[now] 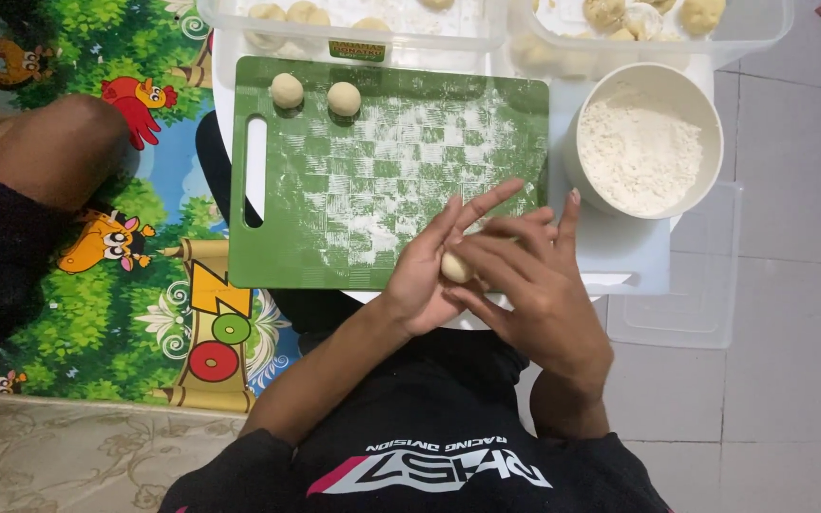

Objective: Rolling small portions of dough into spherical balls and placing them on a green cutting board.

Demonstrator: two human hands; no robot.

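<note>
Small pale dough ball [455, 268] pressed between both palms at the near edge of the floured green cutting board [382, 180], left hand [429, 271] beneath, right hand [534, 285] over it, fingers [515, 249] loosely curled around it, two finished balls [315, 93] at the board's far edge, bowl of flour [643, 142] just right.
</note>
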